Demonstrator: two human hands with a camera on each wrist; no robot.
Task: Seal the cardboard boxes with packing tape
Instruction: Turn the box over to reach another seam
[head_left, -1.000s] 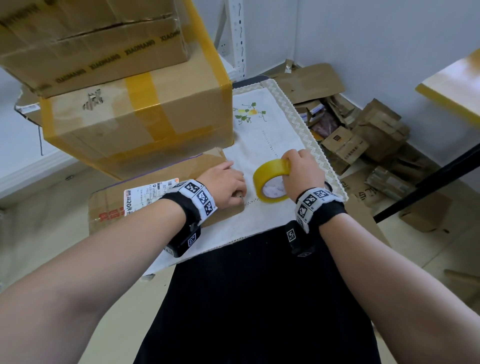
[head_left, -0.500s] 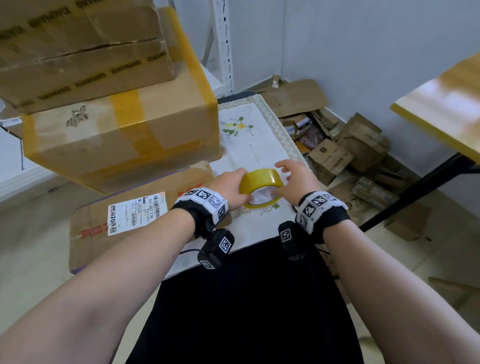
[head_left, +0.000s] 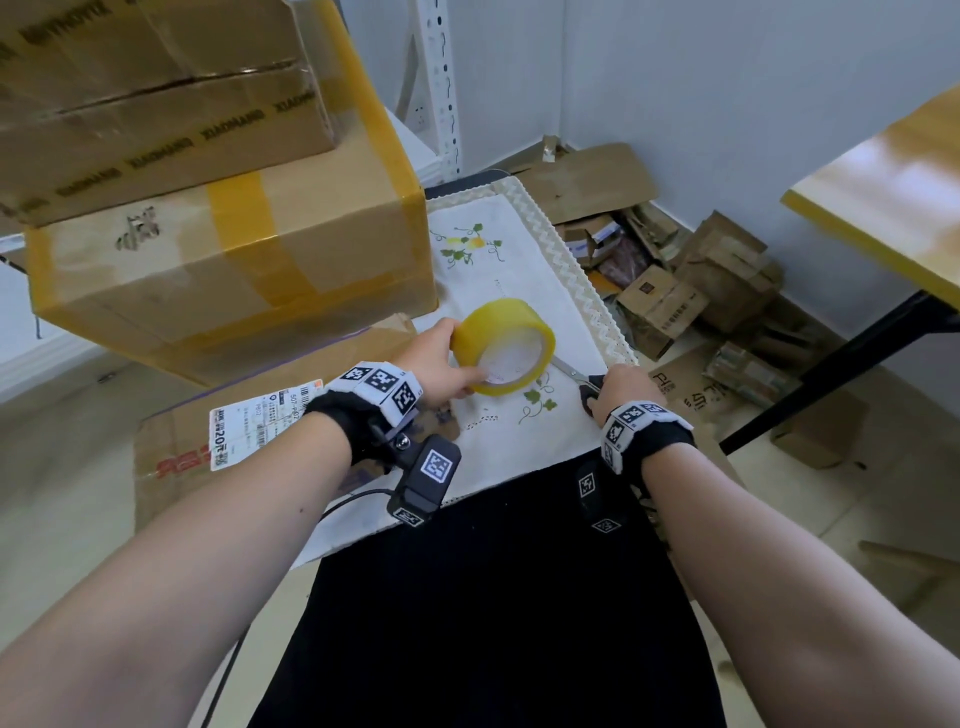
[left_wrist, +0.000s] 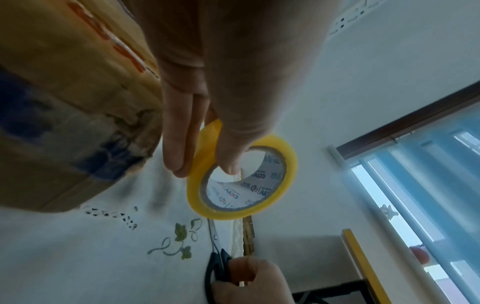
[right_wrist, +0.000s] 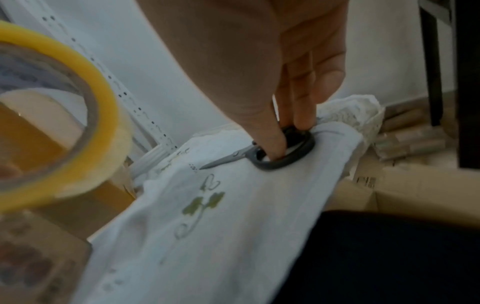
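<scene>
taped box (head_left: 228, 270) far left, yellow bands on, looks sealed | flat box (head_left: 171, 447) near left, no fresh tape seen, left to seal | left hand (head_left: 434, 364) pinches tape roll (head_left: 504, 353) off cloth | right hand (head_left: 621, 387) fingers in scissors (right_wrist: 272, 152) handles on cloth

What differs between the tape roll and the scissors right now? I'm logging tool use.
The tape roll is lifted clear of the cloth by the left hand; the scissors lie flat on it, the right hand only gripping their handles. The roll is a yellow ring; the scissors are black-handled metal. Each has one hand on it.
</scene>
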